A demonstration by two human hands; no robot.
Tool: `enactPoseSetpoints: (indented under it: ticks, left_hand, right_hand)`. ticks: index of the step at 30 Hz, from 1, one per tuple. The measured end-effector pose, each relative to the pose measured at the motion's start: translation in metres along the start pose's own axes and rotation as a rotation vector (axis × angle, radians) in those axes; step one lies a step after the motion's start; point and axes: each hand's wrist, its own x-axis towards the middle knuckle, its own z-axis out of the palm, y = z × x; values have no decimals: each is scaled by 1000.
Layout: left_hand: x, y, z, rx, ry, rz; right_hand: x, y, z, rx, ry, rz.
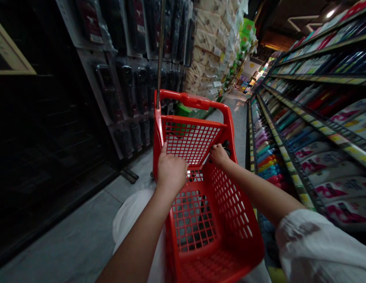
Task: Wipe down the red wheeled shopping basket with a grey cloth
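Note:
A red plastic shopping cart (261, 251) with grid walls stands in front of me, its handle on the far side. Inside its basket I see only the bare red grid. My left hand (172, 169) is closed over the cart's left rim, thumb pointing up along it. At the right end of the hinged grid flap (191, 137), my right hand (220, 156) is closed, fingers curled against the cart. The exact part under those fingers is hidden. A small black part (227, 148) shows just behind that hand. A thin metal pole (161, 51) rises at the cart's far left corner.
Packaged dark goods (126, 86) hang along the left. Beyond them are stacked beige packs (206, 51) and green packs (246, 35). Long shelves (307, 118) of colourful packaged goods run close along the right. Grey tiled floor (91, 220) lies at the left, and the aisle continues ahead.

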Motion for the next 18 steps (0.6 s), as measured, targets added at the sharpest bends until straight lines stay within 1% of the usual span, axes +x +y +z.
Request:
enactPoseSetpoints:
  ticks: [3,7,11,15,18]
  left_hand:
    - [-1,0,-1,-7,2,0]
    - [-2,1,-1,-3,-18,-5]
    - [-2,0,1,17,-18,-1]
    - [-1,0,3,16,1,-3]
    - [-1,-1,4,3,4,-9]
  right_hand:
    - [10,-23,21,-25,-126,5]
    - [20,-47,41,-20,-205,30]
    - [20,-66,58,3,-213,47]
    - [12,-88,76,34,-213,56]
    - [5,-106,85,63,-226,64]
